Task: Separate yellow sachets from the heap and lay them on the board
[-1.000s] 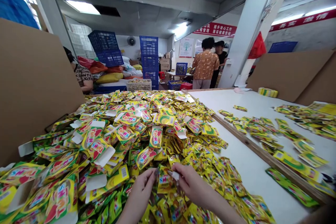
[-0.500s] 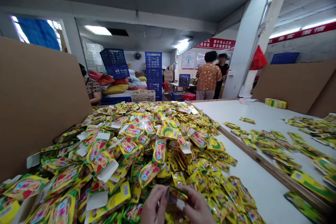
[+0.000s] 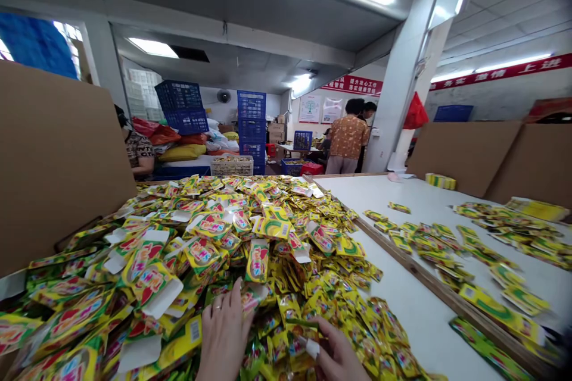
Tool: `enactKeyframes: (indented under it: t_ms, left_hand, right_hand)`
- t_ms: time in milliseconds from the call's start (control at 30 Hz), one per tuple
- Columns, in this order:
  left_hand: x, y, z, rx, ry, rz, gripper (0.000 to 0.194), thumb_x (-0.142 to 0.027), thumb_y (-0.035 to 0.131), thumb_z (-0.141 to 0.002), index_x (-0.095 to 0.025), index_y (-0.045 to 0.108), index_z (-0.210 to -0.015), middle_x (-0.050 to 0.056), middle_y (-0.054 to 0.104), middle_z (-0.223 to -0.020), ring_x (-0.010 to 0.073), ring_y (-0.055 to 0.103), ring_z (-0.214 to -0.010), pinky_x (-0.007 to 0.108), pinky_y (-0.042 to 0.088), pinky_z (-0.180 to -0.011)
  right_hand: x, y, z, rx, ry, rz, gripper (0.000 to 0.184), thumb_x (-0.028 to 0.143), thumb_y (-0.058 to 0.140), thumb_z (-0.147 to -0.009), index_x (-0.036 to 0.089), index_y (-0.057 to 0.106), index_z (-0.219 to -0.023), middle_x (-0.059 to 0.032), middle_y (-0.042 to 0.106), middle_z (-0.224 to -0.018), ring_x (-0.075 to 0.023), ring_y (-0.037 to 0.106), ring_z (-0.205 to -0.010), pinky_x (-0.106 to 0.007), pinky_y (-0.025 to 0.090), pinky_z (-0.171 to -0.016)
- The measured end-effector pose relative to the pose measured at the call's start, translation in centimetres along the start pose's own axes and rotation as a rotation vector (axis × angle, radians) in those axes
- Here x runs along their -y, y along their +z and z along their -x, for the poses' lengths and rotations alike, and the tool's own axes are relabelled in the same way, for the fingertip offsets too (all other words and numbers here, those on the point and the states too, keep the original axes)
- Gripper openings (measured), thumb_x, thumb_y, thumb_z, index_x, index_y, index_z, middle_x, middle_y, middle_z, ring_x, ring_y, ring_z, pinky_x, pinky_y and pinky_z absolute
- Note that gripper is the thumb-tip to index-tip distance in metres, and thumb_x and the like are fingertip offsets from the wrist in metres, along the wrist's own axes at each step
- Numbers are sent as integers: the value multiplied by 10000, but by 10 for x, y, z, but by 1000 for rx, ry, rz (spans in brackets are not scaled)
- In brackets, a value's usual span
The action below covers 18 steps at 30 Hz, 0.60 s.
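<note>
A big heap of yellow-green sachets and flat printed cartons (image 3: 210,250) covers the white table in front of me. My left hand (image 3: 223,333) lies on the heap with its fingers stretched forward, fingertips touching a sachet (image 3: 252,296). My right hand (image 3: 337,357), low at the frame's bottom edge, is closed in a pinch on a small yellow-green sachet (image 3: 301,342) with a white end.
A brown cardboard sheet (image 3: 58,161) walls the left side. A wooden strip (image 3: 420,274) divides the table; more sachets (image 3: 473,244) lie beyond it. Cardboard sheets (image 3: 465,155) lean at the right. Blue crates (image 3: 251,119) and people (image 3: 346,137) stand at the back.
My hands have come apart: the left has let go and reached forward onto the heap, while the right keeps the sachet. The camera has tilted slightly.
</note>
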<state>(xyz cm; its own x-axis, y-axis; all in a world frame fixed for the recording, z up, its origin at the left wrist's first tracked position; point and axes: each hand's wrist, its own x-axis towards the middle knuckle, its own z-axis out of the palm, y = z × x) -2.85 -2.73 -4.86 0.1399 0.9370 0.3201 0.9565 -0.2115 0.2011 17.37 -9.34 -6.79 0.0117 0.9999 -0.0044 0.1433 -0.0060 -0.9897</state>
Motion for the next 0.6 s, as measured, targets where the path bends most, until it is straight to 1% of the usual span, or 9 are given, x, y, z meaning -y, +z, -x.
enactKeyframes:
  t_ms: [133, 200, 267, 333, 400, 433, 500, 533, 600]
  left_hand:
    - [4, -2, 2, 107, -51, 45, 490, -195, 502, -722, -86, 442, -1195, 165, 539, -1139, 288, 519, -1055, 376, 387, -847]
    - [5, -7, 3, 138, -71, 134, 358, -166, 497, -706, -134, 482, -1063, 124, 534, -1056, 259, 560, -977, 331, 426, -766]
    - [5, -15, 5, 121, -77, 259, 189, -173, 467, -723, -190, 472, -911, 87, 541, -977, 241, 587, -885, 325, 437, -705]
    - [4, -24, 8, 80, -57, 499, 117, -221, 463, -738, -223, 427, -849, 86, 563, -1024, 246, 584, -927, 352, 439, -747]
    - [0, -27, 13, 85, -61, 861, 180, -299, 489, -745, -234, 419, -897, 94, 580, -1122, 251, 550, -1043, 376, 421, -849]
    - [-3, -27, 16, 130, -87, 1057, 249, -353, 512, -740, -230, 431, -941, 99, 594, -1137, 254, 539, -1075, 378, 415, -879]
    - [-11, -20, 23, 289, -165, 1384, 419, -461, 587, -683, -201, 488, -996, 108, 637, -1088, 266, 558, -1051, 372, 426, -882]
    - [-16, -16, 28, 375, -201, 1494, 489, -490, 640, -631, -182, 527, -993, 109, 658, -1042, 271, 578, -1007, 368, 437, -868]
    - [-26, -6, 35, 516, -232, 1617, 551, -484, 735, -529, -159, 581, -946, 94, 683, -931, 258, 616, -877, 361, 461, -813]
  right_hand:
    - [-9, 2, -2, -17, -26, -129, 466, 542, 669, -626, 199, 609, -935, 3, 604, -659, -152, 564, -594, -243, 453, -560]
    - [-9, 3, -1, -8, 4, -199, 461, 528, 698, -601, 195, 610, -907, 11, 609, -622, -132, 543, -524, -223, 424, -498]
    - [-4, 2, 0, -16, 61, -281, 477, 525, 700, -604, 193, 599, -931, 23, 604, -592, -97, 484, -427, -201, 370, -423]
    - [6, -1, 3, -80, 74, -348, 487, 515, 711, -598, 200, 593, -951, 18, 621, -644, -80, 468, -414, -194, 365, -410]
    - [21, -6, 6, -156, 40, -372, 479, 495, 732, -583, 203, 597, -938, 11, 628, -706, -73, 474, -431, -188, 376, -408]
    - [30, -8, 7, -179, 16, -369, 465, 483, 738, -584, 203, 599, -928, 10, 626, -713, -70, 474, -437, -180, 371, -398]
    - [48, -11, 8, -177, -42, -363, 434, 457, 736, -606, 204, 594, -928, 18, 609, -676, -62, 454, -424, -163, 347, -368]
    - [56, -10, 8, -161, -73, -362, 410, 446, 725, -629, 205, 589, -932, 22, 599, -654, -57, 435, -413, -158, 335, -358]
    - [71, -5, 7, -104, -144, -349, 332, 415, 686, -691, 210, 585, -932, 23, 584, -633, -45, 396, -398, -154, 324, -353]
